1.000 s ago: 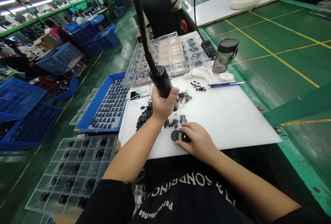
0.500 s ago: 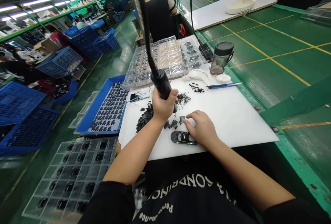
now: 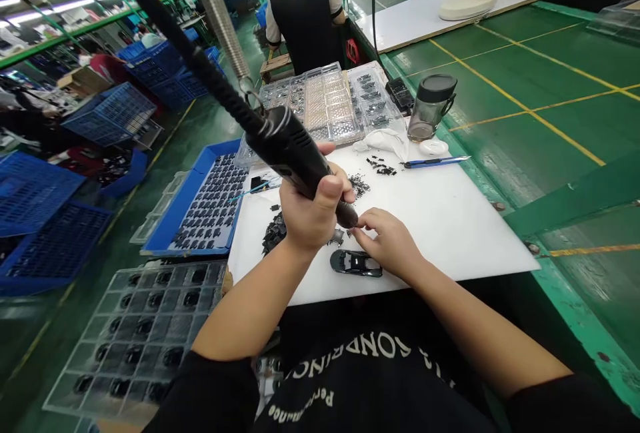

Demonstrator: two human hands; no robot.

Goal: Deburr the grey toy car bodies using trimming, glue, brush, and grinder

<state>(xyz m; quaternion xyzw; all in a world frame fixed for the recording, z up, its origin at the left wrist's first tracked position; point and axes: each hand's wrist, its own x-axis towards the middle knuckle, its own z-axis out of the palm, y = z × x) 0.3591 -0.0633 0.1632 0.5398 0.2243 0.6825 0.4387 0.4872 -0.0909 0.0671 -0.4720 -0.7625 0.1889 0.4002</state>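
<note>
My left hand (image 3: pixel 311 210) is wrapped round a black electric screwdriver (image 3: pixel 293 152) that hangs from a cable and a spring; the tool is tilted, its tip pointing down to the right. My right hand (image 3: pixel 387 241) rests on the white work board (image 3: pixel 450 220) with its fingertips pinched at the tool's tip, on something too small to make out. A black toy car chassis (image 3: pixel 356 263) lies on the board just left of that hand. Small black parts (image 3: pixel 338 237) sit under my left hand.
A pile of black scraps (image 3: pixel 275 230) and tiny screws (image 3: pixel 358 186) lie on the board. Clear trays of parts (image 3: pixel 325 103), a dark cup (image 3: pixel 431 106), a blue knife (image 3: pixel 436 162), a blue bin (image 3: pixel 207 203) and a clear tray (image 3: pixel 135 336) surround it. Another person stands behind.
My left hand has tilted the screwdriver over and lowered its tip toward my right hand. My right hand let go of the car chassis and moved up to the small parts.
</note>
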